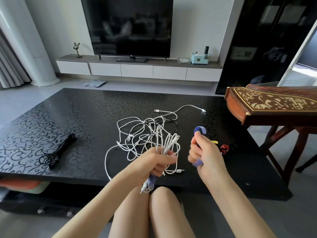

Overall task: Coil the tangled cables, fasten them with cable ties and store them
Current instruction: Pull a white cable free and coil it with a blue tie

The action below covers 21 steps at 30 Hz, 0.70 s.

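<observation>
Head view, looking down over bare knees at a low black table with a glossy scroll pattern (68, 114). The left hand (157, 160) is held above the table's near edge, its fingers curled tight round a bundle of white charging cable loops (169, 143) that fan out above the fist and hang below it. A bluish-purple strip (151, 179) lies against the hanging loops; whether it is wrapped round them cannot be told. The right hand (204, 155), just beside the left and apart from it, pinches a blue fabric cable tie (199, 130): one looped end stands above the thumb, the other end shows under the curled fingers. A loose tangle of white cables (140, 133) lies on the middle of the table beyond both hands, with two plugs reaching toward the far right. A coiled black cable (58, 152) lies well apart near the left edge. A yellow tie (214, 142) and a red tie (224, 148) rest near the right edge, partly behind the right hand. A brown inlaid zither (274, 103) stands past the table's right edge.
</observation>
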### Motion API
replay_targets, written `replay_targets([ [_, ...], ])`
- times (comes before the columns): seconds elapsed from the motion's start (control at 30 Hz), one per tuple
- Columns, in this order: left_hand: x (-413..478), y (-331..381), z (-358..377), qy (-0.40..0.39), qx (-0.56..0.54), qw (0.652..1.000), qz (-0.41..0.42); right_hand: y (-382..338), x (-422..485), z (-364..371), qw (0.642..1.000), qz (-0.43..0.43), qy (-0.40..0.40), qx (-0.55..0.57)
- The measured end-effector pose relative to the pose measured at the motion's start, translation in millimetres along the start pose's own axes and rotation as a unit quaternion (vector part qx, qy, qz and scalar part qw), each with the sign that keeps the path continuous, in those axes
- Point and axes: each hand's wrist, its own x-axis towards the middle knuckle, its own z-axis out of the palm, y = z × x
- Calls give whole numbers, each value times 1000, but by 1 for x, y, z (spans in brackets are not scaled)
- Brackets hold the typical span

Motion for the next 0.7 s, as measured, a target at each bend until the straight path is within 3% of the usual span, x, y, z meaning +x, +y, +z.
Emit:
replay_targets([
  [0.07,0,1,-6,-39,-48,998,-27,0,9,-6,996,27,56,-67],
  [0.13,-2,2,-11,-99,-61,992,-50,2,14,-11,990,46,63,-116],
  [0.27,-5,1,-3,-187,6,981,-59,10,16,-5,977,55,34,-203],
  [0.43,-3,4,8,-210,-75,971,-89,16,10,8,981,77,-43,-171],
  [0.53,-2,8,9,-151,-71,981,-101,15,12,14,988,37,-85,-126],
  [0.7,1,5,10,95,65,990,-81,16,13,17,983,29,-94,-155],
])
